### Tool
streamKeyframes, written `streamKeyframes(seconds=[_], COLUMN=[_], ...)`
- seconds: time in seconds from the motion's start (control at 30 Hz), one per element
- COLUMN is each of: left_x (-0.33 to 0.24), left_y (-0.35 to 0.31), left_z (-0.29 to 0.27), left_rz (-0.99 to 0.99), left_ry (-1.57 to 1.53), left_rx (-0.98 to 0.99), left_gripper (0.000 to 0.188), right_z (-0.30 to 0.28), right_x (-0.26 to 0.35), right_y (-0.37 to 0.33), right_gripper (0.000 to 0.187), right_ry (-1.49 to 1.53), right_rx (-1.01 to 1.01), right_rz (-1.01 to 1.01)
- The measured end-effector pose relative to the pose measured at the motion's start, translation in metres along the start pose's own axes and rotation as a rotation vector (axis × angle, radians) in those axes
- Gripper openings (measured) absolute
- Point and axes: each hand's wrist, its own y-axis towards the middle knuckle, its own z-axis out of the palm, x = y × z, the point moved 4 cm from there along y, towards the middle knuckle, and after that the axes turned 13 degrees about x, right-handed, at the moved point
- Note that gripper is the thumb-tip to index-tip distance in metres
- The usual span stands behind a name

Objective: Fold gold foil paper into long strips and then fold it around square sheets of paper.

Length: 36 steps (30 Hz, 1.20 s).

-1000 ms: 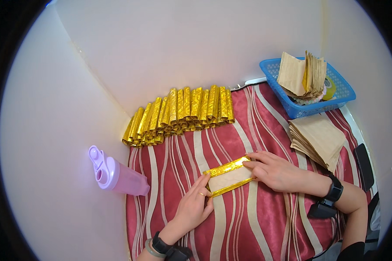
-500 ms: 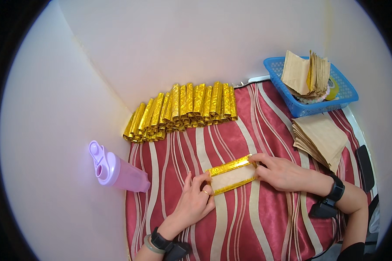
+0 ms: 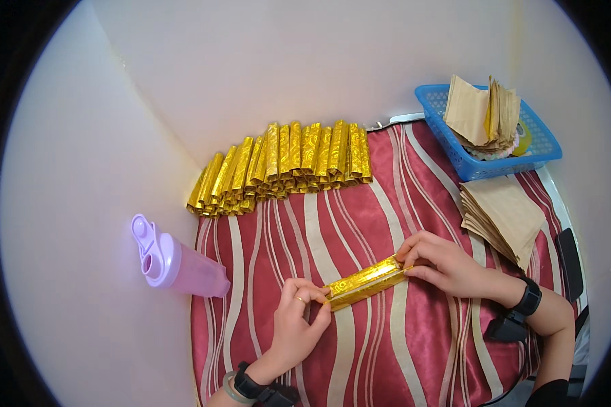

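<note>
A sheet of shiny gold foil paper [image 3: 364, 283], folded into a long narrow strip, lies slanted over the striped cloth between my hands. Its left end is pinched by my left hand [image 3: 300, 319], thumb below and fingers above. At the right end, my right hand [image 3: 448, 266] grips it between thumb and fingertips. A thin pale line runs along the strip where its folded edges come close together. Beyond my hands, several finished-looking gold paper tubes [image 3: 285, 159] are stacked in a row against the wall.
A lilac shaker bottle [image 3: 183, 266] stands at the left. At the far right, a blue plastic basket [image 3: 468, 166] holds brown paper sheets [image 3: 467, 108]. Another brown paper stack [image 3: 506, 214] lies before it, beside a black phone [image 3: 569, 264]. Red striped cloth [image 3: 428, 366] covers the table.
The gold paper's long edges have folded inward, covering the white inner face. My right fingers have closed in on its right end; my left hand still holds the other.
</note>
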Motion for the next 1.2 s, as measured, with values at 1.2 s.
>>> streamKeyframes(seconds=[1.2], left_x=[0.004], left_y=[0.017], left_z=[-0.011], left_rz=[0.000], left_ry=[0.136], left_rx=[0.060], left_gripper=[0.017], right_z=[0.001], right_x=[-0.012], right_y=[0.010], right_gripper=[0.014], right_ry=[-0.085], right_rx=[-0.025], right_rz=[0.165])
